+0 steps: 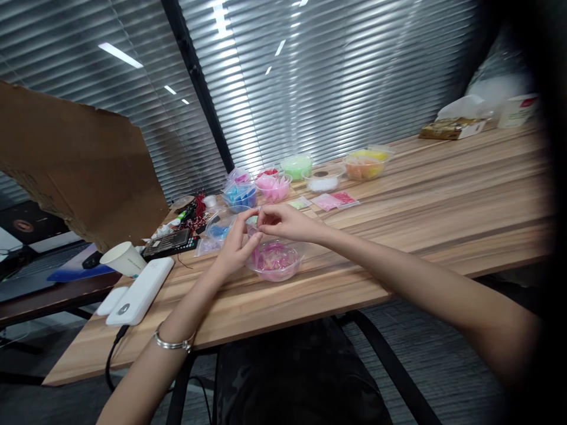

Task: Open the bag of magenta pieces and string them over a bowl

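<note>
My left hand (pixel 239 245) and my right hand (pixel 286 222) meet above a clear plastic bowl (pixel 275 276) of pink pieces near the front of the table. Both hands are closed in a pinch, fingertips almost touching. A pinkish, see-through sliver (pixel 256 252) shows below my left fingers; whether it is held or belongs to the bowl I cannot tell. What lies between the fingertips is too small to make out. Just behind my left hand stands a clear bowl with blue contents (pixel 218 230), partly covered by the fingers.
Farther back are bowls with blue (pixel 239 198), pink (pixel 273 188), green (pixel 296 167) and orange-yellow pieces (pixel 365 165), plus a tape roll (pixel 322 175). Small pink packets (pixel 328 202) lie before them. At left sit a white power bank (pixel 142 292), paper cup (pixel 124 258) and cardboard sheet (pixel 80 159).
</note>
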Motion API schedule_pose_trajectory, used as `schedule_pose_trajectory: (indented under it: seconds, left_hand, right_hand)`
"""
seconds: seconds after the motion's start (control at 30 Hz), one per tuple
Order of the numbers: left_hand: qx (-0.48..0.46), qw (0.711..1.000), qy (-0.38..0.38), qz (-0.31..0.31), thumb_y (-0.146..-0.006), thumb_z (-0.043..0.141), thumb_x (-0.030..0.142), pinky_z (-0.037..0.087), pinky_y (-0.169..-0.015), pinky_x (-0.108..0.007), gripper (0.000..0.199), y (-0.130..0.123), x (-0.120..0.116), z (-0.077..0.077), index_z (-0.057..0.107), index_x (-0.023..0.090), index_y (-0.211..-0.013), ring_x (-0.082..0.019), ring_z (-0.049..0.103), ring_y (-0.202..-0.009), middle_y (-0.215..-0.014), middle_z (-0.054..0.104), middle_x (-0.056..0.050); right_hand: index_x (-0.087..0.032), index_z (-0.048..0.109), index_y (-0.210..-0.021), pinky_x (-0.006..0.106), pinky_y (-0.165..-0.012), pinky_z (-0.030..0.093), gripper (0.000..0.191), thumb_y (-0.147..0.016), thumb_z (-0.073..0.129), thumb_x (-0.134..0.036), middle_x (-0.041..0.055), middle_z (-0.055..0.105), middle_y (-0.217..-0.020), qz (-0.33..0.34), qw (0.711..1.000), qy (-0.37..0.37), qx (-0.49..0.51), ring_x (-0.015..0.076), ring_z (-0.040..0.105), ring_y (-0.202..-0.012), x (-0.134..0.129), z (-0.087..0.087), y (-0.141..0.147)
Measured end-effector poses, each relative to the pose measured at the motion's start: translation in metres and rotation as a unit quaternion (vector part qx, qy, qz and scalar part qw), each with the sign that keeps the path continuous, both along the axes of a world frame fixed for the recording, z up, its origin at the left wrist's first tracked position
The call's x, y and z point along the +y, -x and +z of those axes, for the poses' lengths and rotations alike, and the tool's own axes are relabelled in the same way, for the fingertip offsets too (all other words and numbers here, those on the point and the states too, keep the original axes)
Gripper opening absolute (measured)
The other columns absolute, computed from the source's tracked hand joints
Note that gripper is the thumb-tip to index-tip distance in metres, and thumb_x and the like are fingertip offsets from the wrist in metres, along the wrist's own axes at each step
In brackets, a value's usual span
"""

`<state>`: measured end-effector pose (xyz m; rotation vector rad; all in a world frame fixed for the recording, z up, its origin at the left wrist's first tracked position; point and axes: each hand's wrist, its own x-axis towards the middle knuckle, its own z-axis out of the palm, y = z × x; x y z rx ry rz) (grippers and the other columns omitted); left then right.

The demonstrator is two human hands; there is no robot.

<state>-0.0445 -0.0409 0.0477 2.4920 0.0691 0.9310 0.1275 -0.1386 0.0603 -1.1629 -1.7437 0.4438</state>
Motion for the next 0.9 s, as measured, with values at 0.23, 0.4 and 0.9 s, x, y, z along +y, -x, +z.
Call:
schedule_pose_trajectory:
  seconds: [0.23, 0.4, 0.9]
  left_hand:
    - [-0.003, 1.000, -0.012, -0.002, -0.093, 0.044, 0.043, 0.034, -0.107, -0.044, 0.045, -0.0002, 0.0008, -0.0008, 0.040, 0.021, -0.132, -0.026, 0.044, -0.125, -0.133, 0.048, -0.012]
    - [0.003, 1.000, -0.013, 0.004, -0.094, 0.042, 0.043, 0.034, -0.107, -0.043, 0.044, -0.0003, -0.0030, 0.0021, 0.041, 0.020, -0.132, -0.025, 0.044, -0.125, -0.133, 0.048, -0.012]
    - [0.001, 1.000, -0.011, 0.009, -0.094, 0.041, 0.043, 0.034, -0.107, -0.043, 0.043, 0.0007, -0.0041, 0.0013, 0.042, 0.021, -0.131, -0.026, 0.046, -0.124, -0.132, 0.049, -0.011]
  right_hand:
    - [-0.015, 0.062, -0.080, 0.024, -0.061, 0.039, 0.009, -0.083, 0.056, -0.020, 0.0015, 0.064, -0.076, -0.004, 0.994, 0.000, -0.112, 0.0125, 0.056, -0.069, 0.0011, -0.0027, -0.0004]
    - [-0.014, 0.067, -0.077, 0.024, -0.060, 0.037, 0.016, -0.085, 0.053, -0.017, 0.0011, 0.065, -0.070, 0.028, 0.987, 0.016, -0.157, 0.0112, 0.055, -0.062, 0.0015, -0.0034, -0.0001]
    - [-0.017, 0.070, -0.078, 0.025, -0.059, 0.035, 0.016, -0.075, 0.057, -0.009, 0.0024, 0.066, -0.075, 0.031, 0.962, 0.053, -0.264, 0.0120, 0.051, -0.063, -0.0035, -0.0032, 0.0018]
